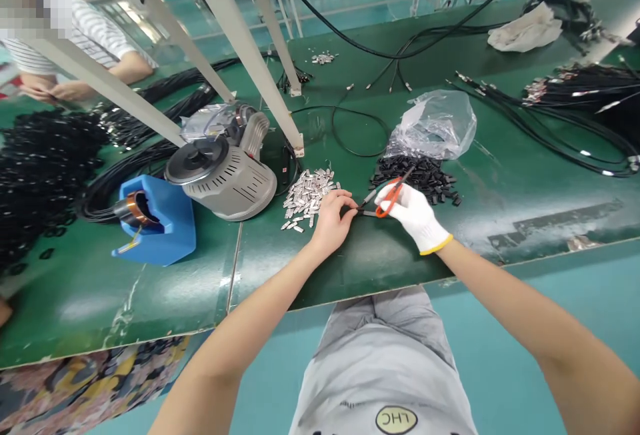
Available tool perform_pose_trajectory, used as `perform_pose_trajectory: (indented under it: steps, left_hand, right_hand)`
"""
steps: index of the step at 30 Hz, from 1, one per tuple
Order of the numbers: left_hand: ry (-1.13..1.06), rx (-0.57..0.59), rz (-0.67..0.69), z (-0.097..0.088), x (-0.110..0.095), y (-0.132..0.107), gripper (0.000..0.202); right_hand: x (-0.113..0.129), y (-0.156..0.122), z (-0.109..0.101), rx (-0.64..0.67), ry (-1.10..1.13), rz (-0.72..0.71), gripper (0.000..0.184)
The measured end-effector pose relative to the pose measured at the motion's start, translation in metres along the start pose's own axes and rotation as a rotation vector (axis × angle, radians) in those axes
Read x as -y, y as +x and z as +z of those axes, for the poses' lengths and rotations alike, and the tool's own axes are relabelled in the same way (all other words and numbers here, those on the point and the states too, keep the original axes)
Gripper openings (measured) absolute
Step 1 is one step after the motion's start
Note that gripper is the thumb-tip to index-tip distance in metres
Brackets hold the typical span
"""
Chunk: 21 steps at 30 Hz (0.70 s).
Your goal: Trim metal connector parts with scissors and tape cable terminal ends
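Note:
My right hand, in a white glove with a yellow cuff, is closed around orange-handled scissors whose blades point left toward my other hand. My bare left hand is curled in a pinch at the scissor tips, holding something small and dark that I cannot make out. Just left of it lies a heap of small silver metal pieces. Behind the scissors sits a pile of small black plastic parts spilling from a clear plastic bag.
A grey round machine and a blue tape holder stand on the green table at left. Black cables lie at right and back. Slanted white frame legs cross the table. Another person's arms are at far left.

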<state>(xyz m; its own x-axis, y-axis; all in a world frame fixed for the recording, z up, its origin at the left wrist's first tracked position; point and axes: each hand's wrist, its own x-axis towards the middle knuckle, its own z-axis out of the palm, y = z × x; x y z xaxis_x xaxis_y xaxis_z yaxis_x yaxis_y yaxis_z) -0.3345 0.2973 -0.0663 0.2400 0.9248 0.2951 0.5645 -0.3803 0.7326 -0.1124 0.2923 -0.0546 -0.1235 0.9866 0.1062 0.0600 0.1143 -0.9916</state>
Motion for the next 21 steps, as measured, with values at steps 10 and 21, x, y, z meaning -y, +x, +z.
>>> perform_pose_trajectory:
  steps: [10,21]
  left_hand:
    - [-0.772,0.027,-0.366,-0.013,-0.013,0.008,0.019]
    - [-0.937,-0.065,-0.450,-0.022,0.015,0.034,0.028]
  right_hand:
    - [0.047,0.018,-0.024,0.100,-0.268,0.118,0.021]
    - [0.043,0.067,0.002,0.227,-0.617,-0.140,0.015]
